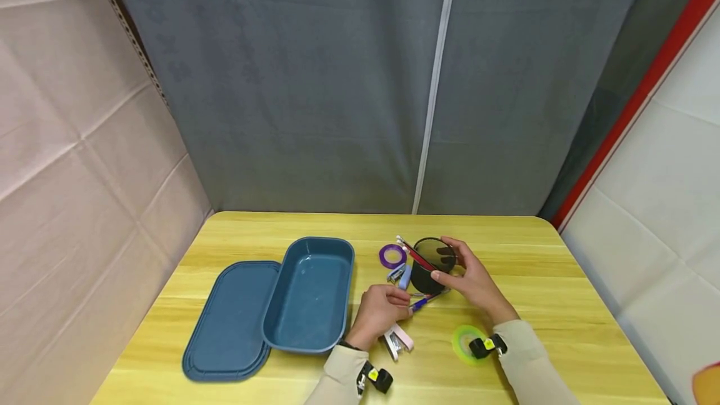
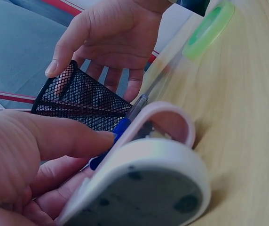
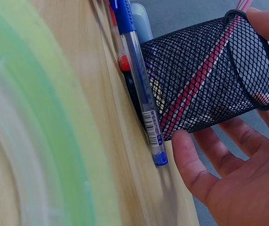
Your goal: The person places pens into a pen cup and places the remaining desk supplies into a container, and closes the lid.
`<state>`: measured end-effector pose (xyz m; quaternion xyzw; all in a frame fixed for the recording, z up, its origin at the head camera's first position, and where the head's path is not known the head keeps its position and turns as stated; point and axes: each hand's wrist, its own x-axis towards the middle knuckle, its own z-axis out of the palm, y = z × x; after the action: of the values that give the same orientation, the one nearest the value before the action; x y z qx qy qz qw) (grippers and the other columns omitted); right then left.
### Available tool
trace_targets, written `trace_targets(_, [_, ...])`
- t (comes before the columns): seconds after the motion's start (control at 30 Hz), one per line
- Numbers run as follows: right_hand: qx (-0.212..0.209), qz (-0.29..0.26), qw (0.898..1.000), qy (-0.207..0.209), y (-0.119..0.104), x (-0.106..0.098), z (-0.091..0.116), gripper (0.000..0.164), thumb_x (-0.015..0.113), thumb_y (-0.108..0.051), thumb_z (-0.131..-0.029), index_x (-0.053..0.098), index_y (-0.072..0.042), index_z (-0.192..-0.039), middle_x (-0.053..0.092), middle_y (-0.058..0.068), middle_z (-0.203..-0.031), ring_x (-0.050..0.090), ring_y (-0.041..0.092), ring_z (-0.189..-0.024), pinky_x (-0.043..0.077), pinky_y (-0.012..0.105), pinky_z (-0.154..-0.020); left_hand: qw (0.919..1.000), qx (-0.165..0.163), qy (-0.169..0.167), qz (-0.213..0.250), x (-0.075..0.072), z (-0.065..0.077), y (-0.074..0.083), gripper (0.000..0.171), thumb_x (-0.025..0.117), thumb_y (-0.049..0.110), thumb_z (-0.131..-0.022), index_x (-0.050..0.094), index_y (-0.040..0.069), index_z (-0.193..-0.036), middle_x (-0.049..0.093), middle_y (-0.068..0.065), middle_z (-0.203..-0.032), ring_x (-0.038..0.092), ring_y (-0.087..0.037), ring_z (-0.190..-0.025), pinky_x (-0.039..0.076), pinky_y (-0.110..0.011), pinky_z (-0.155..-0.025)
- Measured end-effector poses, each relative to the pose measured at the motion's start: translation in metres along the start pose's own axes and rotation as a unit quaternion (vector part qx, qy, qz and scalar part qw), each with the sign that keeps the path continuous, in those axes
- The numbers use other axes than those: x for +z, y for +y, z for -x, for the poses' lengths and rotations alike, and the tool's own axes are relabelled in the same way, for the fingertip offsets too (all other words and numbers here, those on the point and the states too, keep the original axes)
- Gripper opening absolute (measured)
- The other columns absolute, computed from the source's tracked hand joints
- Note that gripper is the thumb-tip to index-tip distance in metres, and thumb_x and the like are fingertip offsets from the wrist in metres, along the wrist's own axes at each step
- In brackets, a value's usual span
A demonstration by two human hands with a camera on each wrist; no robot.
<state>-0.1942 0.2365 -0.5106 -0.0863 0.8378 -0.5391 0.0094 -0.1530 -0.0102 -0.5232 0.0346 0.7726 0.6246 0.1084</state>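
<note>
My right hand (image 1: pixel 477 283) holds a black mesh pen cup (image 3: pixel 191 75), thumb at the rim and fingers along its side. Red-and-white striped pencils (image 1: pixel 419 257) stand in the cup and lean out over its rim. Close in front of it, my left hand (image 1: pixel 382 311) pinches a blue-capped pen (image 3: pixel 146 94) by the cap between thumb and fingers. Beside that hand lies a white and pink stapler (image 2: pixel 153 155), large in the left wrist view. Behind the pen, another pen with a red part (image 3: pixel 124 62) shows near the base of the cup.
A blue stapler (image 1: pixel 404 277) and a purple tape roll (image 1: pixel 382 257) lie left of the cup. Under my right wrist is a green tape roll (image 1: pixel 458 344). To the left stands a dark blue bin (image 1: pixel 306 292), overlapping its flat lid (image 1: pixel 227 324) on the wooden table (image 1: pixel 568 305).
</note>
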Motion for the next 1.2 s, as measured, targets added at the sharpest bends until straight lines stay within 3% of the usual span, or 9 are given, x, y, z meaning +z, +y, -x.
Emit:
trace_targets(0.47, [0.002, -0.006, 1.000, -0.002, 0.001, -0.001, 0.000, 0.082, 0.083, -0.033, -0.093, 0.038, -0.026, -0.161, 0.054, 0.014, -0.155, 0.050, 0.043, -0.139, 0.044, 0.068, -0.110, 0.9995, -0.013, 0.022, 0.015, -0.001, 0.001, 0.004, 0.020, 0.085, -0.001, -0.078, 0.082, 0.004, -0.098, 0.081, -0.006, -0.090, 0.072, -0.009, -0.074, 0.058, -0.024, -0.068])
trace_targets(0.8, [0.004, -0.003, 1.000, -0.004, 0.001, -0.001, 0.000, 0.082, 0.083, -0.034, -0.094, 0.038, -0.025, -0.162, 0.055, 0.013, -0.153, 0.052, 0.040, -0.136, 0.048, 0.058, -0.106, 0.9952, 0.000, 0.087, 0.043, 0.002, 0.001, 0.008, 0.020, 0.084, 0.003, -0.081, 0.082, 0.002, -0.100, 0.081, -0.006, -0.092, 0.073, -0.008, -0.080, 0.058, -0.023, -0.070])
trace_targets(1.0, [0.002, -0.003, 1.000, -0.003, 0.001, -0.001, 0.001, 0.082, 0.083, -0.033, -0.094, 0.038, -0.026, -0.162, 0.055, 0.014, -0.153, 0.051, 0.041, -0.136, 0.047, 0.062, -0.107, 0.9884, -0.012, 0.107, 0.107, 0.003, 0.002, 0.015, 0.024, 0.084, 0.005, -0.080, 0.080, -0.001, -0.103, 0.081, -0.008, -0.094, 0.073, -0.011, -0.082, 0.057, -0.024, -0.072])
trace_targets(1.2, [0.003, 0.000, 1.000, -0.002, 0.000, -0.002, 0.000, 0.082, 0.082, -0.033, -0.094, 0.037, -0.026, -0.162, 0.055, 0.015, -0.152, 0.052, 0.041, -0.135, 0.048, 0.061, -0.106, 0.9754, -0.005, 0.108, 0.192, 0.002, 0.005, 0.027, 0.026, 0.083, 0.003, -0.082, 0.076, -0.002, -0.106, 0.079, -0.012, -0.096, 0.073, -0.013, -0.081, 0.058, -0.023, -0.071])
